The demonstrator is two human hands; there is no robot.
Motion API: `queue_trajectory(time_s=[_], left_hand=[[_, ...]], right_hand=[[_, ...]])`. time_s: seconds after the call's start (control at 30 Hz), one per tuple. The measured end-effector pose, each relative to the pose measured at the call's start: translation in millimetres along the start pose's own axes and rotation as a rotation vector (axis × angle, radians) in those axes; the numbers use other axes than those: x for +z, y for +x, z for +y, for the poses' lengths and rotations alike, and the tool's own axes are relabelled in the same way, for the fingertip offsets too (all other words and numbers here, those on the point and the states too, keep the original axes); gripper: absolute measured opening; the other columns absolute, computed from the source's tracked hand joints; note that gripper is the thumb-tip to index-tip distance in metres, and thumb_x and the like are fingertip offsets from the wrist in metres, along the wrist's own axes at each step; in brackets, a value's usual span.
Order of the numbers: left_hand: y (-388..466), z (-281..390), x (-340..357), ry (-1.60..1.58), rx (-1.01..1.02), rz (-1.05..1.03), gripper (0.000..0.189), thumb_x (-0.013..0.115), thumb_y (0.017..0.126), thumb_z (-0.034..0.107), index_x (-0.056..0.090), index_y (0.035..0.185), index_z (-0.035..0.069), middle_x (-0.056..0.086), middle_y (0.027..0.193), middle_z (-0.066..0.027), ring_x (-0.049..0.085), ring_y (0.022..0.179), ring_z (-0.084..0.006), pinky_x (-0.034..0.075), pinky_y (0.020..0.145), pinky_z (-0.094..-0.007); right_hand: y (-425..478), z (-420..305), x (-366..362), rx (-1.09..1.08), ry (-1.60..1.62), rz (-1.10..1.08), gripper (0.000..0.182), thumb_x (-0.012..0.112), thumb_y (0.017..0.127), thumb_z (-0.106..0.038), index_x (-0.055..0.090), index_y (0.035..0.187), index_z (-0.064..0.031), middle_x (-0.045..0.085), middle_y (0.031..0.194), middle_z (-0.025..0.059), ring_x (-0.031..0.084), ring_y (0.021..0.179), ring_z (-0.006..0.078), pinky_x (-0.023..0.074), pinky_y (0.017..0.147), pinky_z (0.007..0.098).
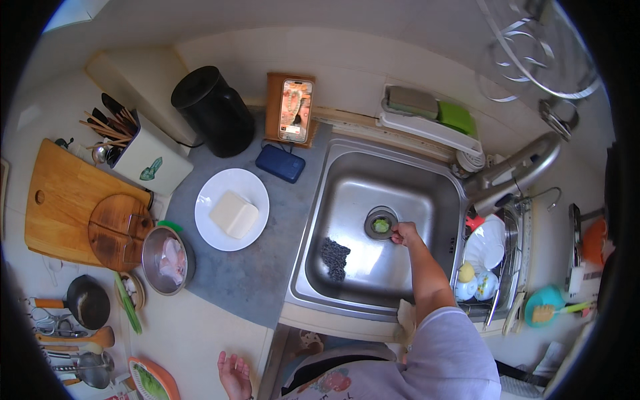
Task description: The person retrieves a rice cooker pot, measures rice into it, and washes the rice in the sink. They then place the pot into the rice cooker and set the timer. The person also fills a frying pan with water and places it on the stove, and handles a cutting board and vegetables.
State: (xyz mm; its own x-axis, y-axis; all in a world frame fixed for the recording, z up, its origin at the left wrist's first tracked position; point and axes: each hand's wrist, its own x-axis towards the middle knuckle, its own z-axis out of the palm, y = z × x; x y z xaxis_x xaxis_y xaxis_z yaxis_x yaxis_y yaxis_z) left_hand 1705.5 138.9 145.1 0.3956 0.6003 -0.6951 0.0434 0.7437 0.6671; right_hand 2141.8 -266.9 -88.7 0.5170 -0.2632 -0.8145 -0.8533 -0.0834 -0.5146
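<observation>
My right hand (pixel 406 233) reaches down into the stainless steel sink (pixel 430 195), its fingers pinching the rim of the sink strainer basket (pixel 370 226). Green vegetable scraps (pixel 381 226) lie inside the basket. Whether the basket is lifted from the drain (pixel 384 209) I cannot tell. A dark mesh scouring cloth (pixel 335 259) lies crumpled on the sink floor, left of the strainer. Over the front counter, at the lower edge of the view, my left hand (pixel 235 375) holds nothing, palm up with fingers slightly curled.
Left of the sink are a white plate (pixel 205 227) holding a white block, likely tofu, a metal bowl (pixel 189 280) of raw meat, a navy power bank (pixel 280 163), a propped phone (pixel 296 111) and a black kettle (pixel 215 115). The faucet (pixel 525 170) and dish rack (pixel 515 280) stand right.
</observation>
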Motion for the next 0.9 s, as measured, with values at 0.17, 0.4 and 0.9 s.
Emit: queue_trajectory(time_s=[0.17, 0.4, 0.9], left_hand=[[4, 7, 8, 0.127, 0.007, -0.007, 0.037, 0.052, 0.087, 0.019, 0.042, 0.122, 0.014, 0.057, 0.092, -0.0017, 0.055, 0.075, -0.0112, 0.047, 0.065, -0.0254], [23, -3, -7, 0.217, -0.071, -0.31, 0.037, 0.053, 0.087, 0.019, 0.042, 0.122, 0.013, 0.057, 0.092, -0.0015, 0.055, 0.078, -0.0123, 0.047, 0.068, -0.0257], [-57, -90, 40, 0.632, -0.205, -0.722, 0.037, 0.052, 0.088, 0.021, 0.042, 0.123, 0.014, 0.057, 0.093, -0.0002, 0.056, 0.078, -0.0101, 0.047, 0.067, -0.0252]], right_hand=[[-52, 3, -36, -0.008, 0.337, -0.24, 0.023, 0.057, 0.081, -0.002, 0.049, 0.101, -0.0094, 0.059, 0.074, 0.005, 0.058, 0.057, 0.0171, 0.054, 0.057, 0.0379], [-224, 29, -137, -0.374, 0.759, -0.478, 0.034, 0.061, 0.081, -0.004, 0.041, 0.109, -0.0077, 0.058, 0.084, 0.0048, 0.059, 0.069, 0.0175, 0.0517, 0.072, 0.0372], [-417, 328, -351, -0.871, 0.243, 1.023, 0.013, 0.065, 0.074, -0.001, 0.052, 0.072, -0.002, 0.055, 0.067, 0.0009, 0.051, 0.057, 0.0074, 0.0436, 0.053, 0.0228]])
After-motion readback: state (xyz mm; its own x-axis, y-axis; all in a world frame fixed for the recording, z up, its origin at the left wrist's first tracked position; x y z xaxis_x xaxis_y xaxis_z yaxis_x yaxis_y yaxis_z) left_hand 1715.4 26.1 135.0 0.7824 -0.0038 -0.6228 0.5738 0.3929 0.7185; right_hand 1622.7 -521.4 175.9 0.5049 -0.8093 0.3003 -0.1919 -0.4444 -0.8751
